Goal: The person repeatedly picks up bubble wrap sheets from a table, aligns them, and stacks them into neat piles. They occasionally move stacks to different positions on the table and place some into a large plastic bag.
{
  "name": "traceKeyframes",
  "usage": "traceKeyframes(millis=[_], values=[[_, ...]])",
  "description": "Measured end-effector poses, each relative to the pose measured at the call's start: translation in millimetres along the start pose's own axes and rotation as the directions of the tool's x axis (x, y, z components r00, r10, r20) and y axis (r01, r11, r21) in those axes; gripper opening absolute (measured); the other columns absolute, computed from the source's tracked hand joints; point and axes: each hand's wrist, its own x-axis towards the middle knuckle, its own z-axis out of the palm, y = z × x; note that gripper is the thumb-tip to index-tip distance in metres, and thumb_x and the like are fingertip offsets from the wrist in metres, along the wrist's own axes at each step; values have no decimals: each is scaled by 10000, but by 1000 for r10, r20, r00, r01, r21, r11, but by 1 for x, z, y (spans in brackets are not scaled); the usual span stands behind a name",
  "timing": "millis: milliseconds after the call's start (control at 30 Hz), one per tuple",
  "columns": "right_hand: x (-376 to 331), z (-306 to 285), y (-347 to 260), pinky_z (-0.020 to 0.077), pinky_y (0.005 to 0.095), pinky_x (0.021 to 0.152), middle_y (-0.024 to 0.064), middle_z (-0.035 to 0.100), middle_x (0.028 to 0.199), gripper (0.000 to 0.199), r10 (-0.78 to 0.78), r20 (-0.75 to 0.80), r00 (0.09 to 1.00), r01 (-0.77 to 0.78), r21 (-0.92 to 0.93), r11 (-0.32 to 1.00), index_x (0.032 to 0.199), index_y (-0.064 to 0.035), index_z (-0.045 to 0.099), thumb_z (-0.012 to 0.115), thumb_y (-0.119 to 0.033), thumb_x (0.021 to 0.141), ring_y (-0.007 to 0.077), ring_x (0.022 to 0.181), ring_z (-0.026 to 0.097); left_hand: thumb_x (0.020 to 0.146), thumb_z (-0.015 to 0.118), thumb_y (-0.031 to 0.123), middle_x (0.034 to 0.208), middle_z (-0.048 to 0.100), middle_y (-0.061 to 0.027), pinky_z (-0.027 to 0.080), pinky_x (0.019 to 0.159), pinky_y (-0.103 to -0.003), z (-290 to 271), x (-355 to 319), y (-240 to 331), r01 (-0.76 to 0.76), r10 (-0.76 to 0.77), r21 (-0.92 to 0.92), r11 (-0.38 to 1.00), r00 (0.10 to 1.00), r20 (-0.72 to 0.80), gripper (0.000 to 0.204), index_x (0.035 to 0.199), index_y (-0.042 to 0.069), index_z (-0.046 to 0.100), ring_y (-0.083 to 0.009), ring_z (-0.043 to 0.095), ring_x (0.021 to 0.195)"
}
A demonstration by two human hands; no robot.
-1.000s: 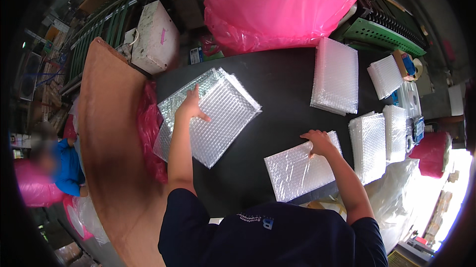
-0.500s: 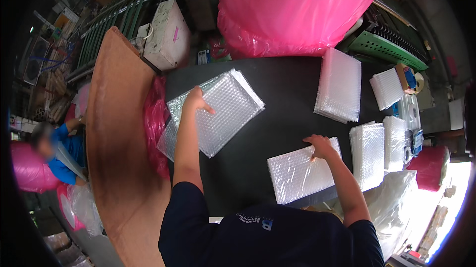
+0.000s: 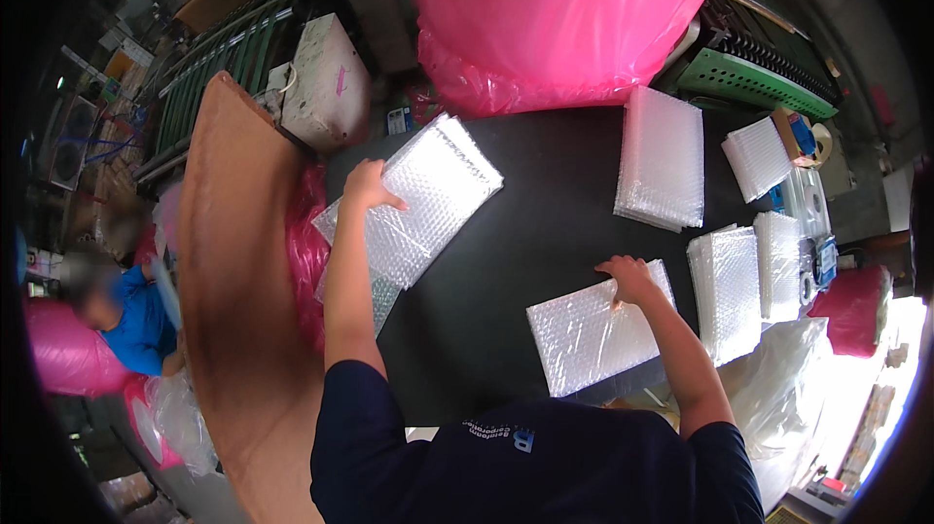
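My left hand [image 3: 370,187] is closed on the left edge of a small stack of clear bubble-wrap bags [image 3: 433,198], its thumb lying across the top and its other fingers partly hidden. Another bubble-wrap bag [image 3: 385,302] pokes out beneath that stack, on the near side. To the right, my right hand [image 3: 630,281] grips the far edge of a second bubble-wrap stack [image 3: 593,339] at the table's near side. The thumb presses on top while the fingers reach over the edge.
On the black table [image 3: 506,261], more bubble-wrap stacks [image 3: 662,159] stand at the right, beside a tape roll [image 3: 823,146]. A brown curved board [image 3: 229,281] and pink plastic [image 3: 306,261] border the left. A large pink-wrapped bundle [image 3: 564,18] rises behind. A co-worker in blue [image 3: 141,325] is far left.
The left stack has shifted and turned with my left hand, baring more of the bag beneath it. My right hand stays on its stack. The co-worker has moved slightly.
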Motion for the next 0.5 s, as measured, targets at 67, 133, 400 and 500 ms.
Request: traceKeyframes(millis=[67,133,400,500], values=[[-3,-6,-10,344,430,924,78,462,1181,978,32,-1,999,-32,-48,998,1282,-214,406,845,-180,408,270,1165,400,345,858,304,955,547,-199,437,799,-393,-22,-50,22,-71,60,-75,995,989,-133,737,931,-22,552,-350,535,933],[-10,-9,-27,291,435,984,123,366,1287,1115,17,-157,987,-6,67,998,1355,-168,257,849,-178,410,293,1237,310,366,854,276,918,538,-190,443,754,-389,-36,-103,41,-123,77,-171,978,964,-255,697,916,-23,548,-343,541,891],[-39,-47,-185,378,314,944,99,466,1230,711,-544,-542,641,654,757,17,1240,-43,420,778,-119,630,209,1130,454,508,818,166,932,506,-54,432,645,-259,6,-295,64,-313,-122,-630,711,827,-549,753,1154,30,458,-164,505,790],[-20,-21,-196,425,335,897,117,532,1141,565,-671,-645,366,895,442,63,1139,-60,528,741,-51,615,245,1028,533,680,707,152,931,507,-48,429,645,-243,63,-323,41,-357,-434,-832,424,727,-533,692,1272,70,358,-160,500,788]])
